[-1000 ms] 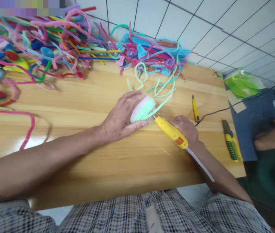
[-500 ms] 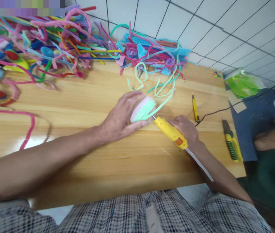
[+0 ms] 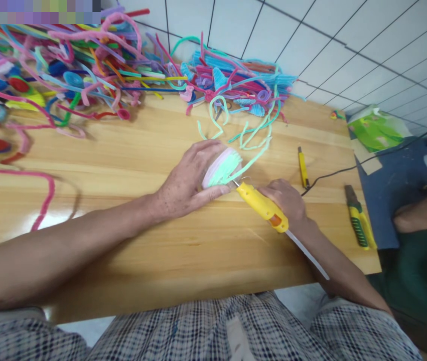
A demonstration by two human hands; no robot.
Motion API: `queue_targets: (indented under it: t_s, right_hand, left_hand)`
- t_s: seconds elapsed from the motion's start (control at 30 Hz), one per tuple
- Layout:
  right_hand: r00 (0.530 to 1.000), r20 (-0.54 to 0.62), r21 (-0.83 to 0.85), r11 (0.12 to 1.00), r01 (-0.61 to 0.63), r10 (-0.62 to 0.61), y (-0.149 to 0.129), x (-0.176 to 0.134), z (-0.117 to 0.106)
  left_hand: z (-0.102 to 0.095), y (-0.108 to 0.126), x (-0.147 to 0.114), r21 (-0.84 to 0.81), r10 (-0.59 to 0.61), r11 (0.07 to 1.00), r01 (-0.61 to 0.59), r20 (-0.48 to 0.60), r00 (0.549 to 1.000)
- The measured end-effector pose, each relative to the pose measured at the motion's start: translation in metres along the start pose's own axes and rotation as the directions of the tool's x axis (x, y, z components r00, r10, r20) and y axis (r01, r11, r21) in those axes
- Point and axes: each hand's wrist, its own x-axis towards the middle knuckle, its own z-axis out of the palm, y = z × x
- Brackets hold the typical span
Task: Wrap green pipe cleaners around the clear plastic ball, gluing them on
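My left hand (image 3: 188, 183) is closed around a rounded piece wound from pink and mint-green pipe cleaners (image 3: 224, 169). From its right side a loose mint pipe cleaner (image 3: 255, 163) runs up across the table. In my right hand (image 3: 285, 200) is a yellow hot glue gun (image 3: 260, 203), with a long clear glue stick (image 3: 309, 255) out of its back end. The gun's metal nozzle is at the lower right edge of the wound piece; whether it touches cannot be made out. A thin strand shows beside the nozzle.
Many coloured pipe cleaners (image 3: 96, 70) are heaped along the back left. A yellow utility knife (image 3: 302, 168) and yellow-green pliers (image 3: 358, 218) lie to the right, near a black cord (image 3: 333, 174). Beyond the table's right edge (image 3: 369, 225) sits another person (image 3: 420, 265); a green bag (image 3: 377, 128) is behind.
The glue gun and my right hand have shifted slightly left, bringing the nozzle nearer the wound piece. My left hand has stayed almost still.
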Motion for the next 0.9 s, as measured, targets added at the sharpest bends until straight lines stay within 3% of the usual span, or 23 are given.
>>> queue_targets:
  t_s: [0.3,0.47,0.67,0.9]
  right_hand:
    - [0.998,-0.056,0.044,0.999,0.030,-0.027,0.0053,-0.0006,0.0004]
    - [0.986,-0.163,0.056,0.998,0.034,-0.024,0.0057,-0.0012,0.0011]
    - [0.963,-0.241,0.091,0.985,0.147,-0.122,0.0076,0.0003,-0.0045]
    - [0.956,-0.270,0.130,0.979,0.156,-0.116,0.0065,0.0032,-0.0031]
  left_hand:
    - [-0.0002,-0.0004,-0.0003,-0.013,-0.015,1.000,0.015,0.006,1.000]
    - [-0.0009,-0.0003,-0.0007,-0.005,-0.021,1.000,0.021,0.019,1.000]
    - [-0.0027,0.0000,-0.0010,0.001,-0.034,0.999,0.034,0.038,0.999]
    - [-0.0001,-0.0009,-0.0013,-0.002,-0.025,1.000,0.025,0.009,1.000]
